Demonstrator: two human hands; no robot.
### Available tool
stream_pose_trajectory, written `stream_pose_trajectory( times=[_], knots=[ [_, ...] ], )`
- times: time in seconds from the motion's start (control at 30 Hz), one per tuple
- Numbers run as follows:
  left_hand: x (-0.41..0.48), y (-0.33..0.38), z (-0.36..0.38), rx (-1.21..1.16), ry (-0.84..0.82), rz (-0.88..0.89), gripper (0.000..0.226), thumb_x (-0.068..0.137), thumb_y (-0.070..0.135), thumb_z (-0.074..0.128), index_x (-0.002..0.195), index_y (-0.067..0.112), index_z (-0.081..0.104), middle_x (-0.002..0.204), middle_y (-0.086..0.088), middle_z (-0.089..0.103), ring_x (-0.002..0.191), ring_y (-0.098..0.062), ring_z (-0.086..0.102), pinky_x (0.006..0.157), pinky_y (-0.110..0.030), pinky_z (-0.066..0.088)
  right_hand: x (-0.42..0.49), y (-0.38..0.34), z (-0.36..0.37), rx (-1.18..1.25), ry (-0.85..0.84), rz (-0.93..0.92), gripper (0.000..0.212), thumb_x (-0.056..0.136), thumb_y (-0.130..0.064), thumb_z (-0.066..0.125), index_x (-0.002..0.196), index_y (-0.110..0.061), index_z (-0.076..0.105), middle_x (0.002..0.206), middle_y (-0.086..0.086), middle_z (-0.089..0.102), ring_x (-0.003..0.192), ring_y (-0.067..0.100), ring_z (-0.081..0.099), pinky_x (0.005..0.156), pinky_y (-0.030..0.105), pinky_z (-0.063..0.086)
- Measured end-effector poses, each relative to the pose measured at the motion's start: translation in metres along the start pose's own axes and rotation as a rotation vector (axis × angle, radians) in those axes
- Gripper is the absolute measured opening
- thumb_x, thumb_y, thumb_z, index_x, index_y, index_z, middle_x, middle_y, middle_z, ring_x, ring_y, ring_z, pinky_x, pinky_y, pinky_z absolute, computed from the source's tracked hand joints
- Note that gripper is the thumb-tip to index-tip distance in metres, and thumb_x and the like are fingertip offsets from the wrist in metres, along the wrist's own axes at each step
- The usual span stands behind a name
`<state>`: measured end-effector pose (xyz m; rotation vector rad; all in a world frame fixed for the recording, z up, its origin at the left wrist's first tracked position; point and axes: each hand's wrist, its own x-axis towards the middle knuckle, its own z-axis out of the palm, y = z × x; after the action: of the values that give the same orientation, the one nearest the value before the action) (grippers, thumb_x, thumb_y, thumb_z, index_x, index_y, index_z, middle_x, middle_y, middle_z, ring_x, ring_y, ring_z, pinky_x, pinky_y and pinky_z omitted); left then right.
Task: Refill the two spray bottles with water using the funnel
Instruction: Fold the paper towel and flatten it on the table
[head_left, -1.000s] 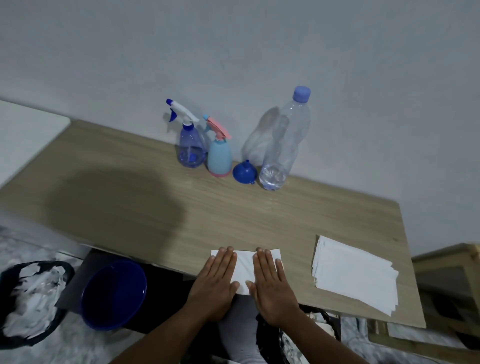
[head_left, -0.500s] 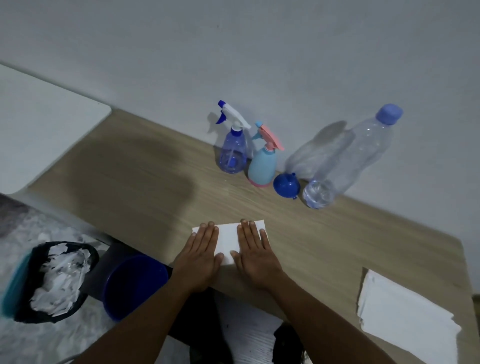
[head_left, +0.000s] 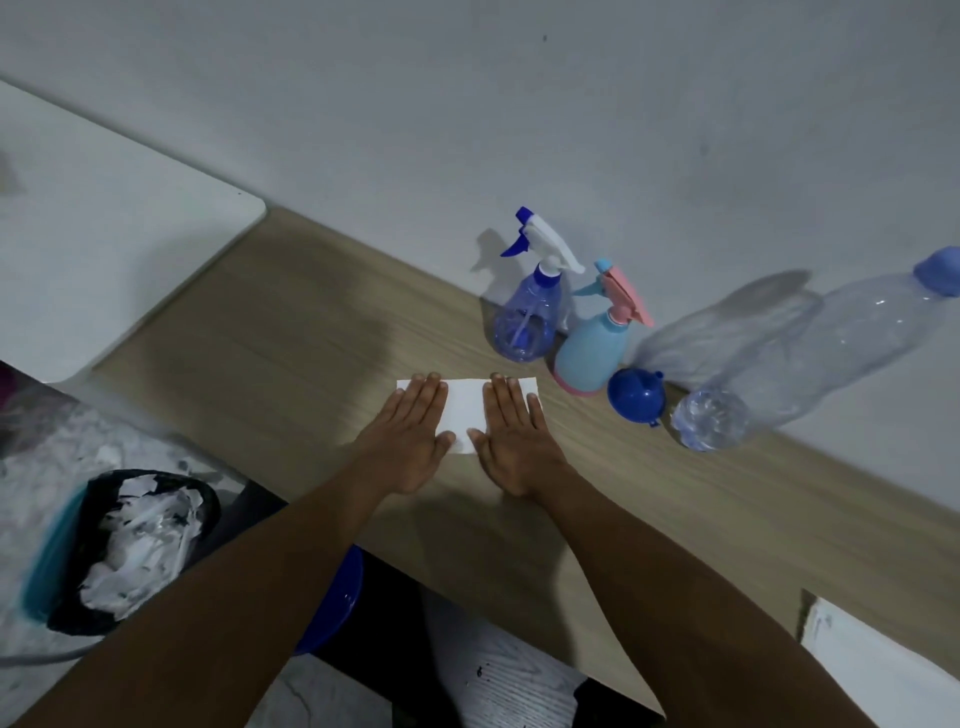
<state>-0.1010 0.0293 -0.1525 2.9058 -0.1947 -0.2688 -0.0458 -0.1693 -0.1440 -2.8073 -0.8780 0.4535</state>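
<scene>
A clear blue spray bottle (head_left: 527, 322) with a white and blue trigger stands by the wall. Right beside it is a light blue spray bottle (head_left: 592, 351) with a pink trigger. A blue funnel (head_left: 636, 397) lies on its side just right of that. A big clear water bottle (head_left: 800, 364) with a blue cap stands further right. My left hand (head_left: 410, 436) and my right hand (head_left: 511, 431) lie flat, fingers together, on a white paper sheet (head_left: 465, 410) on the wooden table (head_left: 260, 332), a little in front of the bottles.
A stack of white paper (head_left: 883, 670) lies at the table's right front corner. Below the table's front edge stand a blue bucket (head_left: 332, 603) and a black bin (head_left: 130, 545) full of crumpled paper. A white surface (head_left: 104, 234) adjoins the table on the left.
Both hands have slid the white sheet away from the table's front edge toward the bottles. The view has swung left and tilted.
</scene>
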Motion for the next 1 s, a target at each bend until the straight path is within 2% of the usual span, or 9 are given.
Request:
stream_pose_trajectory(
  times=[0.13, 0.23, 0.37, 0.47, 0.57, 0.73, 0.83, 0.9, 1.0],
  knots=[
    [-0.008, -0.009, 0.001, -0.051, 0.056, 0.061, 0.071, 0.101, 0.052, 0.008, 0.157, 0.008, 0.001, 0.165, -0.009, -0.004, 0.152, -0.022, -0.008, 0.124, -0.039, -0.001, -0.003, 0.007, -0.009, 0.098, 0.031, -0.025, 0.068, 0.106, -0.049, 0.021, 0.159, -0.011, 0.003, 0.168, 0.007, -0.002, 0.155, 0.021, -0.006, 0.127, 0.042, 0.002],
    [-0.021, -0.018, 0.004, -0.094, 0.087, 0.047, 0.068, 0.1, 0.048, 0.006, 0.157, 0.011, 0.008, 0.165, -0.004, 0.002, 0.153, -0.017, -0.004, 0.124, -0.034, -0.002, -0.018, 0.023, -0.011, 0.097, 0.114, -0.078, 0.06, 0.107, -0.037, 0.027, 0.158, -0.008, 0.017, 0.167, 0.01, 0.011, 0.155, 0.024, 0.007, 0.124, 0.032, 0.0],
    [-0.028, -0.025, 0.0, -0.129, 0.137, 0.04, 0.06, 0.1, 0.039, 0.016, 0.154, 0.015, 0.031, 0.161, 0.0, 0.03, 0.151, -0.015, 0.02, 0.124, -0.036, 0.015, -0.024, 0.032, -0.006, 0.13, 0.197, -0.11, 0.053, 0.102, -0.023, 0.038, 0.151, -0.003, 0.037, 0.159, 0.017, 0.033, 0.15, 0.03, 0.026, 0.124, 0.033, 0.01],
    [-0.032, -0.024, -0.001, -0.174, 0.242, -0.001, 0.051, 0.097, 0.033, 0.036, 0.143, 0.017, 0.049, 0.143, -0.001, 0.056, 0.135, -0.019, 0.049, 0.113, -0.038, 0.038, -0.025, 0.025, 0.001, 0.163, 0.261, -0.126, 0.045, 0.098, -0.016, 0.049, 0.142, -0.006, 0.051, 0.147, 0.015, 0.052, 0.139, 0.031, 0.045, 0.121, 0.04, 0.028],
    [-0.049, -0.008, -0.016, -0.242, 0.375, -0.029, 0.042, 0.087, 0.02, 0.061, 0.13, 0.018, 0.063, 0.123, -0.001, 0.07, 0.105, -0.023, 0.066, 0.088, -0.038, 0.056, -0.05, 0.02, -0.01, 0.204, 0.362, -0.115, 0.037, 0.096, -0.014, 0.058, 0.132, -0.012, 0.061, 0.131, 0.008, 0.065, 0.123, 0.024, 0.058, 0.109, 0.038, 0.046],
    [-0.063, 0.004, -0.015, -0.345, 0.363, -0.059, 0.031, 0.083, 0.013, 0.069, 0.113, 0.019, 0.072, 0.101, 0.002, 0.075, 0.084, -0.021, 0.069, 0.076, -0.037, 0.057, -0.079, 0.018, -0.02, 0.246, 0.317, -0.129, 0.028, 0.091, -0.009, 0.063, 0.117, -0.016, 0.071, 0.11, 0.003, 0.072, 0.097, 0.017, 0.064, 0.088, 0.023, 0.047],
    [-0.064, 0.012, -0.012, -0.526, 0.318, -0.135, 0.032, 0.082, 0.002, 0.069, 0.111, 0.016, 0.07, 0.096, 0.001, 0.072, 0.083, -0.014, 0.067, 0.076, -0.026, 0.053, -0.088, 0.018, -0.024, 0.465, 0.238, 0.001, 0.024, 0.084, 0.0, 0.061, 0.1, -0.012, 0.075, 0.092, 0.003, 0.074, 0.08, 0.01, 0.065, 0.074, 0.024, 0.049],
    [-0.067, 0.028, -0.016, -0.631, 0.283, -0.211, 0.026, 0.083, -0.001, 0.069, 0.107, 0.009, 0.069, 0.099, -0.002, 0.068, 0.087, -0.013, 0.063, 0.075, -0.019, 0.045, -0.104, 0.021, -0.028, 0.64, 0.253, 0.121, 0.023, 0.083, 0.002, 0.063, 0.097, -0.012, 0.075, 0.088, -0.005, 0.073, 0.076, -0.004, 0.065, 0.07, 0.013, 0.047],
    [-0.075, 0.059, -0.023, -0.621, 0.274, -0.241, 0.013, 0.081, 0.01, 0.074, 0.092, 0.01, 0.068, 0.087, 0.004, 0.06, 0.081, -0.017, 0.059, 0.072, -0.024, 0.039, -0.139, 0.031, -0.032, 0.926, 0.303, 0.288, 0.022, 0.083, 0.01, 0.065, 0.093, -0.009, 0.07, 0.086, -0.008, 0.07, 0.067, -0.009, 0.064, 0.067, 0.011, 0.047]
  ],
)
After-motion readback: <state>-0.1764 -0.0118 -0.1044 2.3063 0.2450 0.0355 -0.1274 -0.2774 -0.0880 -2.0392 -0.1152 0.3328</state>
